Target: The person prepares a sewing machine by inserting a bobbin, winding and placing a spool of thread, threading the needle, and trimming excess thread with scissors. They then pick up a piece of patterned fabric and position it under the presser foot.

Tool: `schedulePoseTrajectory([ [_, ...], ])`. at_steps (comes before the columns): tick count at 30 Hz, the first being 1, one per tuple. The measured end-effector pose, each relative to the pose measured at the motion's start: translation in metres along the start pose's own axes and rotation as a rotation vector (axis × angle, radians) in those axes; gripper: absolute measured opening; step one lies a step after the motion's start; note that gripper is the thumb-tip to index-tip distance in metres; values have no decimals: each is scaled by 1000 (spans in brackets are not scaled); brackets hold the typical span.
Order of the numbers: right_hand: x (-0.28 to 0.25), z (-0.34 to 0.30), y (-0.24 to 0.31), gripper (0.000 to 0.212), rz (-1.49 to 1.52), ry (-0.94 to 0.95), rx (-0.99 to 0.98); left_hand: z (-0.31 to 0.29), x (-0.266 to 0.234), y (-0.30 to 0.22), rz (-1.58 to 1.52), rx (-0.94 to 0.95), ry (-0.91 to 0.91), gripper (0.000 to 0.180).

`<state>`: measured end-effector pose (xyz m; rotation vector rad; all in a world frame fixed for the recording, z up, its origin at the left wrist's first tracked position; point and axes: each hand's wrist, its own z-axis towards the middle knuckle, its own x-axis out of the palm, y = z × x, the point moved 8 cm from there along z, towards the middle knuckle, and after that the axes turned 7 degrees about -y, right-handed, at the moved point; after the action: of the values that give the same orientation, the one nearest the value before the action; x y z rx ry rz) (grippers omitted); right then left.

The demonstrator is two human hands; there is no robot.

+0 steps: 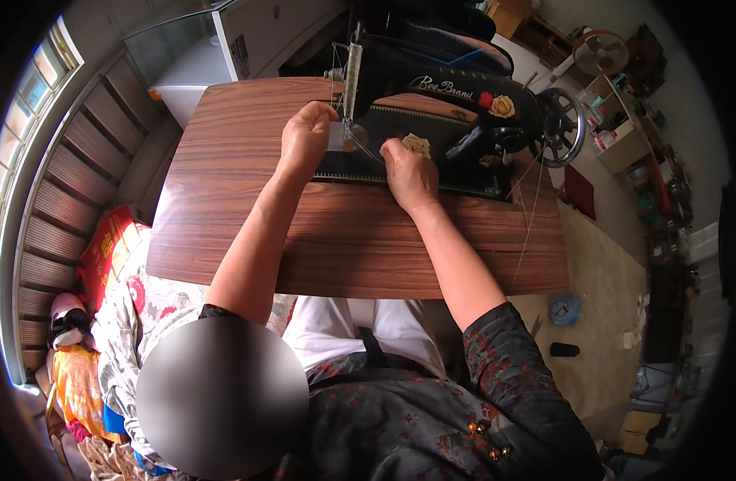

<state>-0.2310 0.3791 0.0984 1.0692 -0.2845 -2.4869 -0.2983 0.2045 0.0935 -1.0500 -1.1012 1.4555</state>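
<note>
A black sewing machine point(432, 76) with rose decorations stands on a wood-grain table point(368, 256). My left hand point(305, 138) is raised just left of the needle bar, its thumb and fingers pinched together; what lies between them is too small to make out. To the right of the needle, my right hand point(410, 175) is closed low over the machine bed point(352, 170), with its fingertips pinched. A thin pale thread point(368, 149) slants from the needle area to these fingertips. The needle's tip is too small to tell.
At the machine's right end is a handwheel point(562, 127). Loose thread hangs over the table's right part. Cloths point(127, 297) and a red bag point(110, 247) lie at the left by the window. A fan point(600, 53) and shelves stand at the far right.
</note>
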Motion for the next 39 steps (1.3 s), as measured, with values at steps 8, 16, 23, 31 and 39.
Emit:
schedulePoseTrajectory([
  [8,-7,4,-4,17,177,-117,13,-4,4,21,-77,-41,21,14],
  [16,26,33,-9,20,341,3,105,-5,5,16,-404,-171,87,8],
  [23,69,38,-11,21,266,271,336,-2,-3,14,-452,-144,79,10],
  [31,38,10,-51,10,878,253,614,-8,4,-1,-632,-272,192,33],
  [39,21,-15,-43,11,1924,114,1002,6,1,-38,-648,-273,219,30],
])
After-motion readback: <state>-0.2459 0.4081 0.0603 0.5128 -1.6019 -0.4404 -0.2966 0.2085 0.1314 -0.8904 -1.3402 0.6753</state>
